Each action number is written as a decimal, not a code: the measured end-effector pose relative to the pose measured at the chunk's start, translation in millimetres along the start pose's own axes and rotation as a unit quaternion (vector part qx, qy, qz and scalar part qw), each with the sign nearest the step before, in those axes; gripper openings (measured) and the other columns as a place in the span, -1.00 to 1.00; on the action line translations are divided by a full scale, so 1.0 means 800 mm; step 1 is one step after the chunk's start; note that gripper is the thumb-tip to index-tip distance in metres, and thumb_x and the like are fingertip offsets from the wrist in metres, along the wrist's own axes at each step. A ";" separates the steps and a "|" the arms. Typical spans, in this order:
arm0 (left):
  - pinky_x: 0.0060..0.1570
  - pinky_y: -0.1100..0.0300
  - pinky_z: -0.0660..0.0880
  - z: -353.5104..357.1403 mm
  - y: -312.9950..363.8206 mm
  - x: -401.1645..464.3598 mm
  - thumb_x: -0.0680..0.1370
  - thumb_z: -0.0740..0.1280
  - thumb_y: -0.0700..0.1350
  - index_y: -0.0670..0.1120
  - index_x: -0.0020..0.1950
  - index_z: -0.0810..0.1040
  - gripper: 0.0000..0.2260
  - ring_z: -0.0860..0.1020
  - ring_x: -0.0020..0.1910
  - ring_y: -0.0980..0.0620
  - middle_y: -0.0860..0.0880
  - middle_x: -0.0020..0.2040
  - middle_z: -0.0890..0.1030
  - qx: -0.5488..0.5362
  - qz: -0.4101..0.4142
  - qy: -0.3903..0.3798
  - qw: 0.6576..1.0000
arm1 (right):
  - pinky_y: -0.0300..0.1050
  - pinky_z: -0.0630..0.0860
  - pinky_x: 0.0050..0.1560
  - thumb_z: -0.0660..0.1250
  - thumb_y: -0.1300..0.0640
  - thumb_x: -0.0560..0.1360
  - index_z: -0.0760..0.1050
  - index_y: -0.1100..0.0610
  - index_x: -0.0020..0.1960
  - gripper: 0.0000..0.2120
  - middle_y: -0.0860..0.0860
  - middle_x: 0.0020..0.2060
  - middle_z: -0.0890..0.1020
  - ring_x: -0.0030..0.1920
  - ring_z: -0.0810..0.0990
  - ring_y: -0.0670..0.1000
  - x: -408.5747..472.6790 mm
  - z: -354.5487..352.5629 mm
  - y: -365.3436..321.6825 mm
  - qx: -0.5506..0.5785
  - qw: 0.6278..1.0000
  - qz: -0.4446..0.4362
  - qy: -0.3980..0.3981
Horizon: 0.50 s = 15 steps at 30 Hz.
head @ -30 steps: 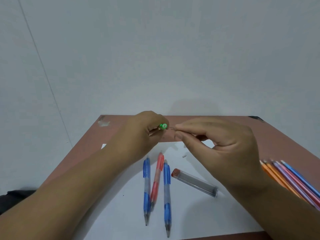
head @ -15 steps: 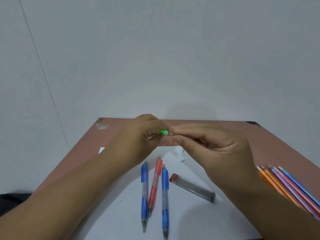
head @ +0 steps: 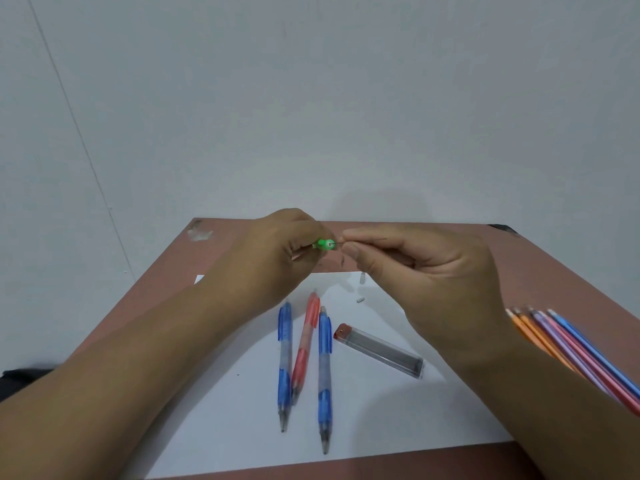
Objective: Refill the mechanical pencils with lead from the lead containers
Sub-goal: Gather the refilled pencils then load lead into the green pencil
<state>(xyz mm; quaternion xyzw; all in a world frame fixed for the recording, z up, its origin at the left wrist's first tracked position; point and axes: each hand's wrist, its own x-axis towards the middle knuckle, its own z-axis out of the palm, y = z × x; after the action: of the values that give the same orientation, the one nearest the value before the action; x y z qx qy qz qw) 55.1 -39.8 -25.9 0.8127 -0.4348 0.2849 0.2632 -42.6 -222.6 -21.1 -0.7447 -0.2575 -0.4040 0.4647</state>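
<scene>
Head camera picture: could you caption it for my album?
Left hand holds a green mechanical pencil while the right hand feeds a thin lead stick into its open end.

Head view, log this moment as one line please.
left hand: grips green pencil | right hand: pinches lead at pencil's open end | on paper: two blue pencils, one red, lead case
</scene>
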 end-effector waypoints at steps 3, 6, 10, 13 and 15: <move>-0.23 0.47 0.27 -0.001 0.001 0.000 0.54 0.44 -0.28 -0.04 -0.04 0.68 -0.86 0.44 -0.22 0.31 0.33 -0.22 0.39 0.000 0.003 -0.001 1.000 | -0.24 0.63 0.02 0.52 0.27 0.47 0.67 0.12 0.12 -0.77 -0.12 -0.05 0.74 -0.06 0.73 -0.15 0.000 -0.001 0.000 -0.011 1.000 0.000 -0.001; -0.24 0.44 0.30 0.000 0.002 -0.001 0.53 0.45 -0.28 -0.05 -0.02 0.69 -0.86 0.45 -0.23 0.28 0.27 -0.21 0.42 -0.002 -0.005 0.002 1.000 | -0.29 0.61 0.00 0.52 0.28 0.47 0.65 0.09 0.12 -0.74 -0.17 -0.05 0.72 -0.07 0.72 -0.18 0.001 -0.001 -0.002 -0.029 1.000 -0.011 -0.001; -0.27 0.34 0.31 0.000 0.003 -0.001 0.54 0.44 -0.25 -0.04 0.00 0.70 -0.87 0.47 -0.22 0.23 0.16 -0.18 0.48 -0.002 -0.012 0.001 1.000 | -0.19 0.65 0.01 0.53 0.29 0.47 0.71 0.16 0.08 -0.81 -0.08 -0.06 0.75 -0.06 0.73 -0.13 0.001 -0.003 0.002 -0.050 0.999 -0.006 0.000; -0.27 0.31 0.31 0.000 0.003 -0.002 0.55 0.43 -0.22 -0.03 0.02 0.70 -0.88 0.48 -0.21 0.19 0.15 -0.16 0.50 -0.005 -0.020 -0.004 1.000 | -0.25 0.63 -0.02 0.53 0.28 0.48 0.72 0.16 0.07 -0.82 -0.09 -0.08 0.75 -0.09 0.73 -0.13 0.001 -0.003 0.002 -0.071 0.997 -0.011 0.000; -0.27 0.31 0.32 0.000 0.004 -0.002 0.55 0.43 -0.21 -0.02 0.04 0.70 -0.87 0.49 -0.20 0.17 0.15 -0.14 0.52 -0.007 -0.023 -0.005 1.000 | -0.32 0.61 -0.03 0.53 0.27 0.48 0.72 0.14 0.07 -0.82 -0.11 -0.09 0.75 -0.10 0.72 -0.16 0.002 -0.004 0.002 -0.091 0.996 -0.016 -0.001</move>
<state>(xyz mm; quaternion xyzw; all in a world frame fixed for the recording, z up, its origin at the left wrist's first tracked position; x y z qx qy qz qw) 51.6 -40.5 -26.8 0.8220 -0.4193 0.2714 0.2736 -41.9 -225.9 -19.9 -0.7800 -0.2316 -0.4328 0.3881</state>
